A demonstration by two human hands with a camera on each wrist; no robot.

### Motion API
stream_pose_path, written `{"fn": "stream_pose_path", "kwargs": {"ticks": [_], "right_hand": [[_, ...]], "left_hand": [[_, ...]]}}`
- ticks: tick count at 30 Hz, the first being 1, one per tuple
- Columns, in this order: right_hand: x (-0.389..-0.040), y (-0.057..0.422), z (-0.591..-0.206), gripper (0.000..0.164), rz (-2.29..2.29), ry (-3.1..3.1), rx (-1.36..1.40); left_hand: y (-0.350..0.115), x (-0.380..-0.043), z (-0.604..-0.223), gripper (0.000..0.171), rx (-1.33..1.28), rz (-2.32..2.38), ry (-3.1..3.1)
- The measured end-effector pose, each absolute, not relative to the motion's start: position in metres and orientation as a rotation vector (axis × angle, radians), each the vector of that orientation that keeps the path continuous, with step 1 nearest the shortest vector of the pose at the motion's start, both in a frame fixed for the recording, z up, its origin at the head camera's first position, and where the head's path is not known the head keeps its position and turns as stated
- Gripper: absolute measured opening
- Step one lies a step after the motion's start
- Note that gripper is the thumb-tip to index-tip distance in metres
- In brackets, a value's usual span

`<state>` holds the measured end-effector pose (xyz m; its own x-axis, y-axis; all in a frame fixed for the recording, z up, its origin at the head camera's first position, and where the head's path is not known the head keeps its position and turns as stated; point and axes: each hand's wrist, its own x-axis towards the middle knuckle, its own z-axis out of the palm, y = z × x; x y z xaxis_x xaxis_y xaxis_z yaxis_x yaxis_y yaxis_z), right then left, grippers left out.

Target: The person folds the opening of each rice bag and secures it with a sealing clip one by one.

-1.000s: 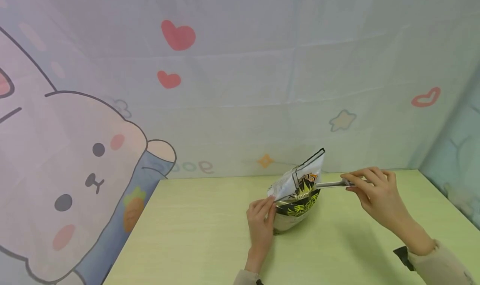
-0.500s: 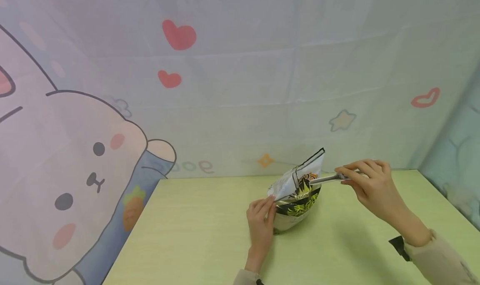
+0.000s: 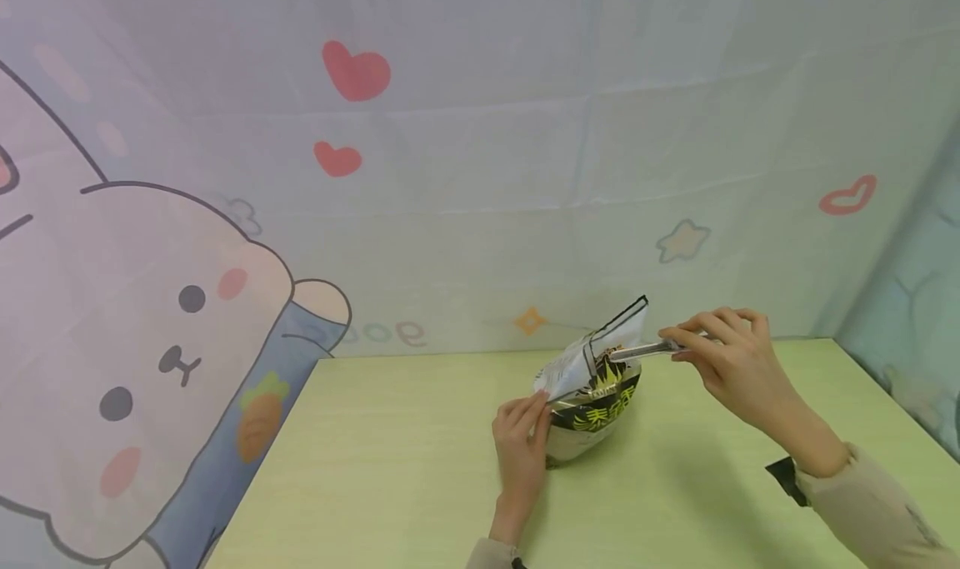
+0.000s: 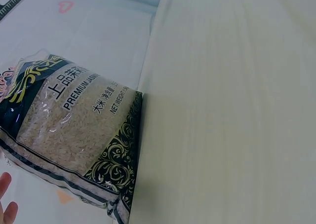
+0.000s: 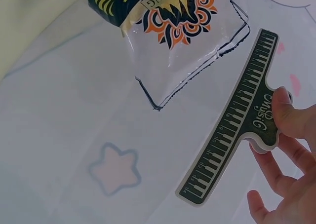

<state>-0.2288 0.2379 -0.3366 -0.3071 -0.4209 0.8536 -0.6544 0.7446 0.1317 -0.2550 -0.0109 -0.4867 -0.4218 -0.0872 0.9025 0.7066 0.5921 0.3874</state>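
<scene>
A clear plastic bag of rice (image 3: pixel 592 436) with black and yellow print stands on the table, its white top leaning to the upper right. My left hand (image 3: pixel 519 440) holds the bag's left side edge between thumb and index finger; in the left wrist view, two fingertips (image 4: pixel 6 197) show beside the bag's seam. My right hand (image 5: pixel 291 169) pinches the handle of a long dark clip (image 5: pixel 234 115) with a piano-key pattern and the word "Music". The clip is in the air at the bag's right side, its far end overlapping the printed front in the head view.
The pale yellow-green table (image 3: pixel 375 469) meets a cloth backdrop (image 3: pixel 480 244) printed with a rabbit, hearts and stars. The backdrop rises close behind the bag and turns forward along the right side.
My right hand has moved left and slightly up with the clip, bringing its end farther across the bag's front. The left hand and the bag have stayed in place.
</scene>
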Motion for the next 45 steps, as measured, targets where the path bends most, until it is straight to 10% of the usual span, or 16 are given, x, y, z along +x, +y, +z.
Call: {"fn": "stream_pose_path", "kwargs": {"ticks": [38,45], "right_hand": [[-0.257,0.214,-0.314,0.047,0.176,-1.907,0.907],[-0.263,0.212,-0.312,0.011,0.178,-1.926,0.936]], "left_hand": [[-0.012,-0.258,-0.490,0.021,-0.499,-0.973,-1.804],[-0.012,-0.258,-0.491,0.021,-0.499,-0.977,-1.807]]}}
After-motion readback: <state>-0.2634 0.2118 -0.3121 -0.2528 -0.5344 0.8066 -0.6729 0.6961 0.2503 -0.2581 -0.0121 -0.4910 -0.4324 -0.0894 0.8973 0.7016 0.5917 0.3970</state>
